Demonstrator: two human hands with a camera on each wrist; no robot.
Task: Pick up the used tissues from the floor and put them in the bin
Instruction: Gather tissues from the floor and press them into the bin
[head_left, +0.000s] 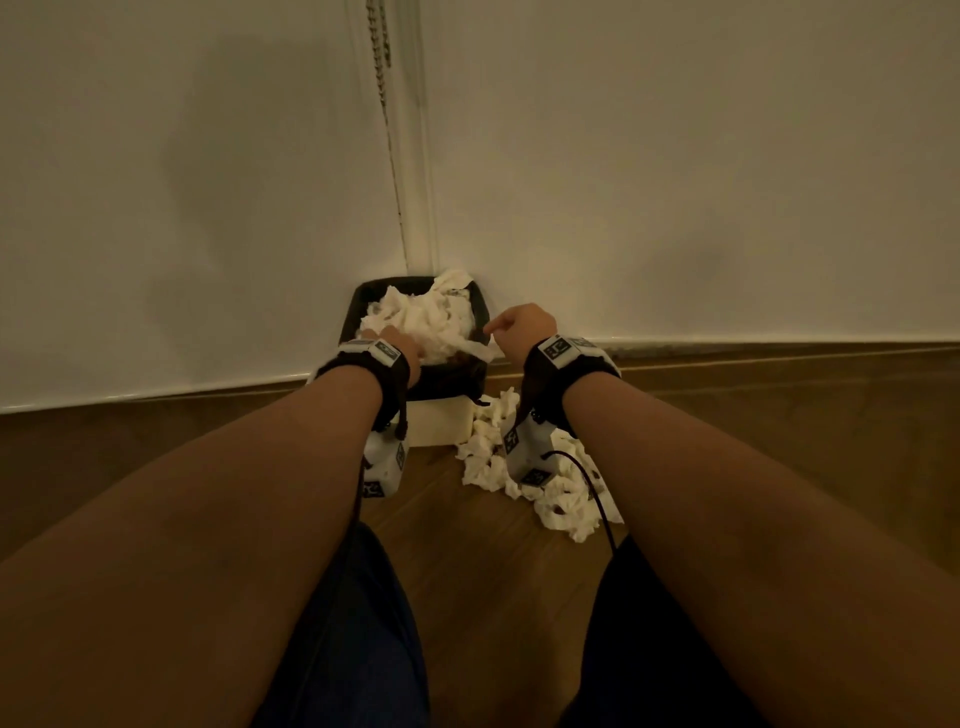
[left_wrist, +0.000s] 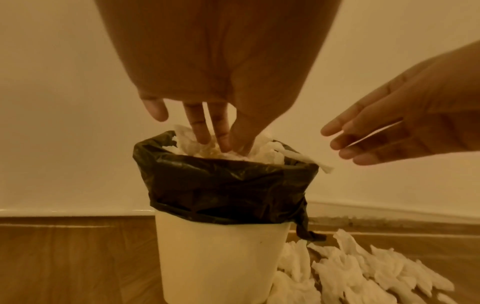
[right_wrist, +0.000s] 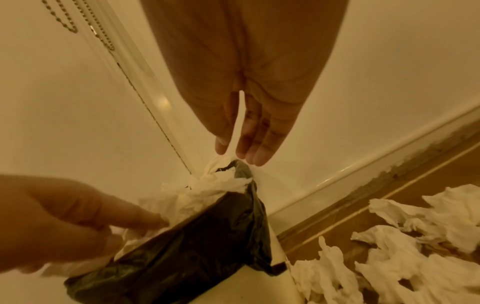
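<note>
Tissues (left_wrist: 228, 148) heaped in bin (left_wrist: 221, 257) — left hand (left_wrist: 207, 115) fingertips buried, grip unclear — right hand (left_wrist: 405, 123) slack, empty.

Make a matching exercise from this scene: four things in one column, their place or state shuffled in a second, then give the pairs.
Things:
1. left hand
2. right hand
3. bin liner
4. loose tissues

Places or states:
A. black, folded over the rim of the white bin
B. fingers straight, held beside the bin's right rim, holding nothing
C. lying on the wooden floor to the right of the bin
D. fingertips pressing on the tissues in the bin

Pairs: 1-D, 2-B, 3-A, 4-C
</note>
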